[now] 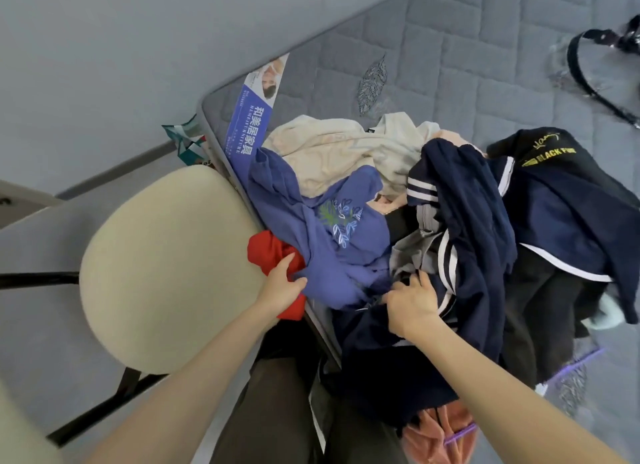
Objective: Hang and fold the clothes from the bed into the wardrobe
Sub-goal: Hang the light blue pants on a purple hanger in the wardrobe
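The clothes lie in a loose heap at the near corner of the bed [450, 48], and none is hung or folded yet; the wardrobe is out of view. The left hand [282, 285] reaches across to the blue shirt [311, 221], its fingers [300, 283] closed on the shirt's lower edge where it drapes over a red garment [265, 252]. That looks like a hold meant to lift the shirt free of the pile. The right hand [412, 304] sits deeper in the heap, fingers curled and clamped on the dark folds of a navy striped top [460, 204]. I judge it is there to hold the tangle down, or peel it away, so the blue shirt comes out alone.

A cream garment [329, 152] lies behind the shirt, partly under it. A black top with yellow lettering [554, 159] lies to the right, and an orange piece [436, 432] hangs off the near edge. A dark belt [588, 83] lies well apart on the mattress. A cream chair [166, 266] stands just beside the bed.
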Demonstrator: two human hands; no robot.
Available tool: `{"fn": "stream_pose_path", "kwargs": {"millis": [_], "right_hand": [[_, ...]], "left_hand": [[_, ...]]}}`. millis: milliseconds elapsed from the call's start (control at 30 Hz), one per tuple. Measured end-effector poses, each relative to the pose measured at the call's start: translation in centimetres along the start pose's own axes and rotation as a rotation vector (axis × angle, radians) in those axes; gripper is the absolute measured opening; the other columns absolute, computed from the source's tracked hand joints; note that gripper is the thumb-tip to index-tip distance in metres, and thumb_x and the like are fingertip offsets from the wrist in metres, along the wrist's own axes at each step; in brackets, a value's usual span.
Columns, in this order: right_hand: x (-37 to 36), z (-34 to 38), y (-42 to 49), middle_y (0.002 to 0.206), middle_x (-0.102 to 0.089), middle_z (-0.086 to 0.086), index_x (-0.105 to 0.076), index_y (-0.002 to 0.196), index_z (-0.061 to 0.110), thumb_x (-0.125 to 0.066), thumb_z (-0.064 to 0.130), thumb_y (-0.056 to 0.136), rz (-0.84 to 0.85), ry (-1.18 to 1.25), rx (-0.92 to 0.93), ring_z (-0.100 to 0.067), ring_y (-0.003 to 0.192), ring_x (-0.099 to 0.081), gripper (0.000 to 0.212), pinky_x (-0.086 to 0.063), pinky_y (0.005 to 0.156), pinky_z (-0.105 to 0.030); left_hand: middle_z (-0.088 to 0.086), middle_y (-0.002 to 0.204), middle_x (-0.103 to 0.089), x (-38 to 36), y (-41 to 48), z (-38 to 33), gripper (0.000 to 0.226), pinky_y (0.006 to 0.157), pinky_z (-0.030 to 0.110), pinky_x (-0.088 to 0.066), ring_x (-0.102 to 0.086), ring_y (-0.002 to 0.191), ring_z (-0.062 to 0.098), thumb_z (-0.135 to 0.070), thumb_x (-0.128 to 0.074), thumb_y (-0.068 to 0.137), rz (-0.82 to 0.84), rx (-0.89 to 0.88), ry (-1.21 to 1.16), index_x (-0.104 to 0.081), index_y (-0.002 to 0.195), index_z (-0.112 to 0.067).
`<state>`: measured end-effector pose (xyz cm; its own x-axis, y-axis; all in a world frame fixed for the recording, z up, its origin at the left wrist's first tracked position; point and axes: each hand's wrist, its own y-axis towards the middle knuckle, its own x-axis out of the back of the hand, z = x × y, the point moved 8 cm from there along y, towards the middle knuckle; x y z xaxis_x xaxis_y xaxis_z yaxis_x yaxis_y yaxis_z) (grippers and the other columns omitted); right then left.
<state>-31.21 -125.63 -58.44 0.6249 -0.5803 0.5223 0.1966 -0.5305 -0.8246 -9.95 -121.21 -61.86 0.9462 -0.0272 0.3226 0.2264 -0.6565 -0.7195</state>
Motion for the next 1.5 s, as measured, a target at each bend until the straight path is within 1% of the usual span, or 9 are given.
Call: {"fn": "stream_pose_path", "kwargs": {"millis": [300, 433, 567, 733, 833, 933, 1167, 1267, 1500], "right_hand": [[-4.0, -4.2, -6.2, 0.142, -0.042, -0.007, -0.050, 0.134, 0.026, -0.044, 0.023, 0.096, -0.345, 0.090, -0.039, -0.030, 0.144, -0.017, 0.039, 0.003, 0.120, -0.042], [-3.7, -6.2, -10.3, 0.122, -0.065, -0.005, -0.069, 0.112, 0.022, -0.064, 0.011, 0.080, -0.694, 0.148, 0.139, -0.032, 0.129, -0.049, 0.035, -0.009, 0.117, -0.043], [-4.4, -9.6, -14.9, 0.147, -0.044, -0.010, -0.060, 0.128, 0.025, -0.075, 0.012, 0.072, -0.957, 0.315, 0.004, -0.041, 0.136, -0.035, 0.059, -0.019, 0.115, -0.054], [-10.2, -12.4, -12.3, 0.155, -0.014, -0.021, -0.002, 0.151, 0.038, -0.075, 0.043, 0.077, -0.422, 1.103, -0.416, -0.046, 0.135, -0.025, 0.104, -0.031, 0.105, -0.051], [-9.9, -12.5, -11.4, 0.134, -0.042, -0.022, -0.037, 0.137, 0.016, -0.058, 0.022, 0.091, -0.412, 0.971, -0.384, -0.044, 0.117, -0.046, 0.051, -0.040, 0.089, -0.042], [-7.8, -14.1, -10.9, 0.111, -0.062, -0.019, -0.055, 0.102, 0.004, -0.053, 0.014, 0.094, -0.507, 1.096, -0.364, -0.040, 0.104, -0.055, 0.014, -0.035, 0.074, -0.036], [8.5, -15.4, -10.8, 0.065, -0.047, -0.005, -0.050, 0.069, 0.006, -0.063, 0.016, 0.088, -0.785, 1.781, -0.140, -0.015, 0.066, -0.042, 0.025, -0.035, 0.062, -0.031], [17.4, -15.0, -10.4, 0.065, -0.050, -0.004, -0.050, 0.066, 0.004, -0.065, 0.017, 0.086, -0.866, 1.872, 0.056, -0.014, 0.069, -0.045, 0.028, -0.036, 0.065, -0.030], [22.2, -11.3, -8.7, 0.116, -0.064, 0.000, -0.056, 0.123, 0.015, -0.055, 0.009, 0.096, -0.577, 1.927, 0.418, -0.012, 0.102, -0.057, 0.028, -0.050, 0.084, -0.037]], "left_hand": [[0.011, 0.153, -0.029, -8.7, -4.8, 0.1, 0.085, 0.113, 0.031, -0.028, -0.031, 0.140, 0.020, -0.013, -0.072, 0.082, 0.132, -0.046, 0.069, -0.021, 0.150, -0.012], [0.003, 0.158, -0.009, -16.7, -8.8, -0.3, 0.123, 0.116, 0.042, -0.023, -0.010, 0.146, 0.023, -0.035, -0.085, 0.060, 0.491, -0.103, 0.314, -0.003, 0.151, -0.035], [-0.001, 0.154, -0.025, -20.0, -9.8, 0.4, 0.145, 0.114, 0.044, -0.029, -0.026, 0.141, 0.024, -0.062, -0.084, 0.034, 0.333, -0.014, 0.186, -0.003, 0.151, -0.034], [0.005, 0.120, -0.063, -18.9, -10.5, -1.0, 0.049, 0.092, 0.030, -0.045, -0.056, 0.116, 0.027, -0.031, -0.071, 0.082, 0.036, -0.002, 0.132, -0.054, 0.126, -0.016], [0.001, 0.090, -0.062, -16.9, -11.1, -3.7, 0.007, 0.075, 0.028, -0.040, -0.058, 0.096, 0.024, -0.022, -0.060, 0.091, 0.001, -0.064, 0.065, -0.061, 0.092, -0.015], [0.001, 0.093, -0.061, -12.9, -11.2, -8.1, 0.017, 0.075, 0.027, -0.036, -0.056, 0.095, 0.020, -0.025, -0.059, 0.092, -0.112, -0.149, -0.054, -0.064, 0.098, -0.010], [-0.007, 0.095, -0.061, -1.1, -12.7, -21.1, 0.012, 0.082, 0.019, -0.047, -0.059, 0.087, 0.004, -0.018, -0.054, 0.097, -0.307, -0.462, -0.318, -0.052, 0.109, -0.019], [0.003, 0.114, -0.058, 2.0, -11.5, -24.2, 0.019, 0.099, 0.042, -0.047, -0.059, 0.110, 0.024, -0.015, -0.052, 0.097, -0.259, -0.525, -0.269, -0.047, 0.114, -0.022], [0.015, 0.126, -0.047, 2.0, -6.9, -21.5, 0.043, 0.080, 0.010, -0.034, -0.046, 0.112, 0.022, -0.001, -0.055, 0.091, -0.128, -0.468, 0.015, -0.038, 0.132, -0.001]]}}
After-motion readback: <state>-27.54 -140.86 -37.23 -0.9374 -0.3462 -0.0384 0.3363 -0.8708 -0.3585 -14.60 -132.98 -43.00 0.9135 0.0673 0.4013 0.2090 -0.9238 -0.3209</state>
